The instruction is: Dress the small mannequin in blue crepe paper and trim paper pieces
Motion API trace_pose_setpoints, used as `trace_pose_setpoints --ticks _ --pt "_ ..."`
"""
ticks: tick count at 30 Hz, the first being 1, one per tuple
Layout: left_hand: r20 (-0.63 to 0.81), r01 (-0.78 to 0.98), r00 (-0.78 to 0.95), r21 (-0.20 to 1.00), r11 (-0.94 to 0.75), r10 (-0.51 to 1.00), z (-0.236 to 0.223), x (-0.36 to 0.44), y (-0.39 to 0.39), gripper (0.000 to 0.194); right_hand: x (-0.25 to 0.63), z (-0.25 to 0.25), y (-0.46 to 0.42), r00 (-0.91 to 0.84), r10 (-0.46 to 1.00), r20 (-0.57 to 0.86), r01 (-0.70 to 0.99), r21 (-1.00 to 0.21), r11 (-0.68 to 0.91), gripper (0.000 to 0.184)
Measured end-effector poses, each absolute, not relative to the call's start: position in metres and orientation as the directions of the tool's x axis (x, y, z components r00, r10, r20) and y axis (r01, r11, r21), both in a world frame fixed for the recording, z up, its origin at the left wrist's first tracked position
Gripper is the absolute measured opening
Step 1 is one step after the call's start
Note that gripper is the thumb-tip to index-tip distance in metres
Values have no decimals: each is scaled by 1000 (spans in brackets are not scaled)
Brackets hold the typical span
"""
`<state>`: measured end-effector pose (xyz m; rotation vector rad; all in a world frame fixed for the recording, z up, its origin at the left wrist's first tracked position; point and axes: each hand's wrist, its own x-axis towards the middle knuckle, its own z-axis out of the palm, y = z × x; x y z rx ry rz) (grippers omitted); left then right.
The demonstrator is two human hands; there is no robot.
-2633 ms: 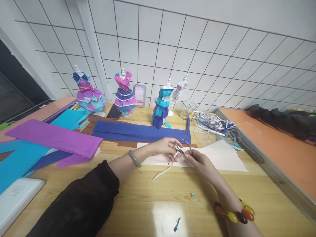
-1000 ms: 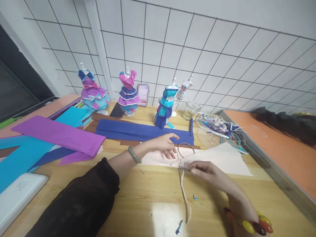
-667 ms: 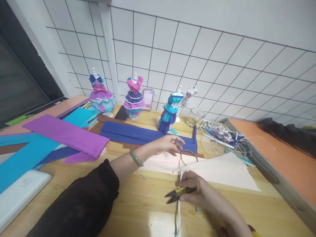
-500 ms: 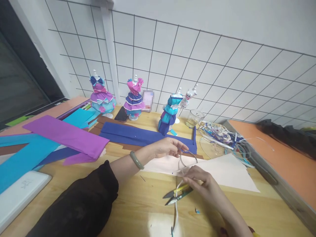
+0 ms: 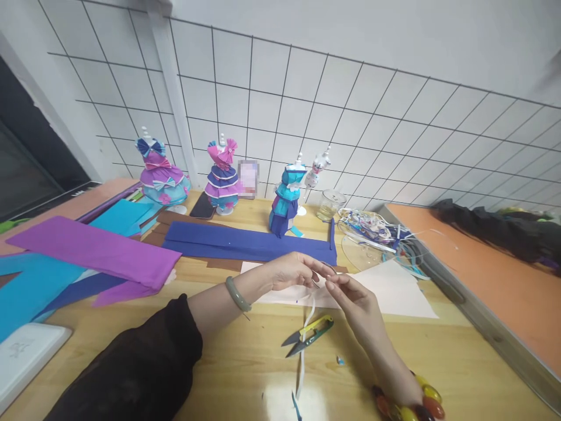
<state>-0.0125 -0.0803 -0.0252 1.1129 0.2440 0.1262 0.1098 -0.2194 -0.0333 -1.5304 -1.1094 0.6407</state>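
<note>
My left hand (image 5: 295, 272) reaches in over a pale pink sheet (image 5: 405, 292), its fingers closed on a thin ring (image 5: 328, 268) that mostly hides behind them. At the ring, my right hand (image 5: 356, 299) pinches thumb and finger together, meeting the left fingertips; what lies in this pinch is too small to make out. A narrow white ribbon (image 5: 301, 374) trails down from below the hands along the table. Across the ribbon lie thread snips (image 5: 312, 335) with yellow and green handles, blades apart, touched by neither hand.
Dressed miniature mannequins (image 5: 222, 181) stand along the back, near a glass (image 5: 332, 204). Dark blue fabric (image 5: 245, 242) lies behind my hands, purple fabric (image 5: 100, 251) at left. Ribbon scraps (image 5: 370, 230) fill a clear dish beside an orange-topped box (image 5: 473, 263). A white device (image 5: 30, 362) sits front left.
My right hand has moved up and away from the snips, and its fingertips now meet my left hand's. The ring between them is now mostly covered. The view has shifted slightly right.
</note>
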Motion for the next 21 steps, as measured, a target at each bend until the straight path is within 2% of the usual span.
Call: trace_pose_setpoints --ticks 11,17,21 --pt "-150 31 956 906 423 251 -20 -14 -85 39 108 -27 -220 455 880 136 235 -972 29 20" --pt "-147 -7 942 890 456 303 -18 -14 -85 48 109 -29 -219 445 887 124 211 -977 30 19" --pt "-131 -1 934 930 367 334 -18 -14 -88 51 110 -33 -219 407 901 148 264 -964 39 17"
